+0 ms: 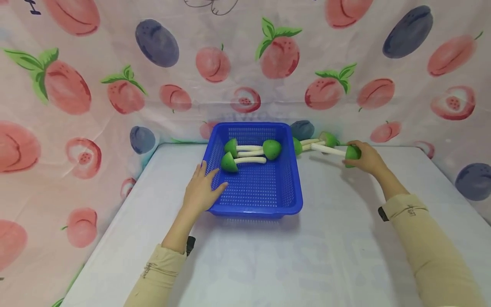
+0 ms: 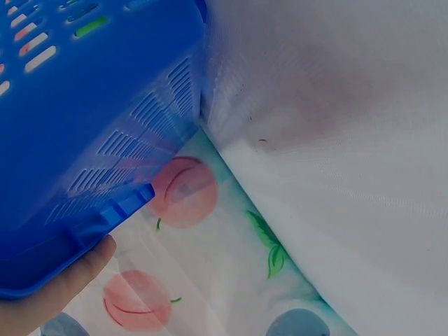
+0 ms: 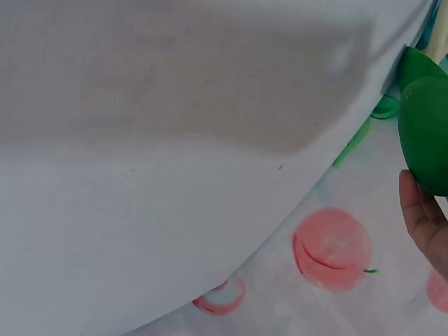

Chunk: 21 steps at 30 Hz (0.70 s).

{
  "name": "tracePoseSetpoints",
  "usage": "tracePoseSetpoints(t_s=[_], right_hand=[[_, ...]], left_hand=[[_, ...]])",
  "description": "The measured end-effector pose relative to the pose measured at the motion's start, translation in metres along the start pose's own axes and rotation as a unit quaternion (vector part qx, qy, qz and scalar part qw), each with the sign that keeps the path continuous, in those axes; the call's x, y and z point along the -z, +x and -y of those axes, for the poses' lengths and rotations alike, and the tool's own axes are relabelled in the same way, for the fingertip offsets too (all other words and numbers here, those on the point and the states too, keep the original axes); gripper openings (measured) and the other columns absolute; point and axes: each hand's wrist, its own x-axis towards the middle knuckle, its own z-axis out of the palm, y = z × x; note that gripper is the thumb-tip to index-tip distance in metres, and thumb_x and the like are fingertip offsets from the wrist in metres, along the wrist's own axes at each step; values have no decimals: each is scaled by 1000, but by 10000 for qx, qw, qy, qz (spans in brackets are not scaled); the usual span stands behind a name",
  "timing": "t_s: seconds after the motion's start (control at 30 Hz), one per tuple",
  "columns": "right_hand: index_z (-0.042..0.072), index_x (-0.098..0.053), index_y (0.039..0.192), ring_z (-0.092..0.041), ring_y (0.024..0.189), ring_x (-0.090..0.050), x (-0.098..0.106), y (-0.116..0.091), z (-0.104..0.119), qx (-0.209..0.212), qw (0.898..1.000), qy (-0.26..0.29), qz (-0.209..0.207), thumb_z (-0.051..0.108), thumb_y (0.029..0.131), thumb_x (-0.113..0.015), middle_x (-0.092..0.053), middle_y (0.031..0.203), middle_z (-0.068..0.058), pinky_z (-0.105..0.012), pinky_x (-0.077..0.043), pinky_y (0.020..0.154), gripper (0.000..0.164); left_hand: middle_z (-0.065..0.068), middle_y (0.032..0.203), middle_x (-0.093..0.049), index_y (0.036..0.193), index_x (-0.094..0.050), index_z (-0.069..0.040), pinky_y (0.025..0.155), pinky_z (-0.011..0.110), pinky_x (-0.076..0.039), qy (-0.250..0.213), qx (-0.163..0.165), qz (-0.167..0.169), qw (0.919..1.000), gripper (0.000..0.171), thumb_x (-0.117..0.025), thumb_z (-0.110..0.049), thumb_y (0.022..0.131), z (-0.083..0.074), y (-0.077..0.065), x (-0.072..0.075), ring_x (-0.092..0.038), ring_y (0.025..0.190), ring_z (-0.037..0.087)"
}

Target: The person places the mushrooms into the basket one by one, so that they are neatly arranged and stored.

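Note:
A blue plastic basket [image 1: 245, 209] stands on the white table, with three toy mushrooms [image 1: 251, 160] lying in its back part; they have green caps and white stems. My left hand [image 1: 200, 192] rests on the basket's left rim, fingers spread and fairly straight, the thumb reaching over the inside. In the left wrist view, a finger [image 2: 84, 269] lies along the rim. To the right of the basket, my right hand [image 1: 364, 157] holds another toy mushroom [image 1: 352, 156] by its green cap, its stem pointing left. The right wrist view shows fingertips against that cap [image 3: 427, 136].
Beside the basket's back right side lie two more toy mushrooms [image 1: 329, 138], partly hidden by the basket rim and the held stem. A fruit-print cloth [image 1: 245, 55] hangs behind the white table [image 1: 326, 247].

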Motion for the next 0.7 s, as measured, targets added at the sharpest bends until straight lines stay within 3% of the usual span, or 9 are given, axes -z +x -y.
tracePoseSetpoints(t_s=[0.23, 0.47, 0.7], right_hand=[[-7, -41, 132, -39, 97, -46, 4, -1, 18, 166, 9992, 128, -340, 19, 84, -70, -48, 121, -35, -51, -39, 79, 62], [-8, -43, 131, -43, 109, -45, 4, 2, 35, 444, 9976, 222, -492, 14, 82, -72, -45, 129, -35, -57, -38, 90, 62], [-10, -44, 128, -45, 113, -43, 7, -2, 52, 795, 9941, 306, -672, 10, 80, -73, -45, 127, -34, -58, -37, 91, 60]], left_hand=[[27, 154, -18, 139, -46, -6, 110, 60, -25, -15, 74, 51, 10000, 63, -53, -47, 92, -2, -1, 1, -12, 144, 41], [27, 154, -17, 139, -45, -6, 110, 60, -24, 6, 99, 55, 9999, 63, -53, -45, 92, 0, -1, 2, -12, 144, 42], [26, 154, -18, 139, -45, -6, 111, 59, -23, -47, 84, 60, 9999, 63, -53, -46, 92, 0, 0, 0, -11, 144, 41]])
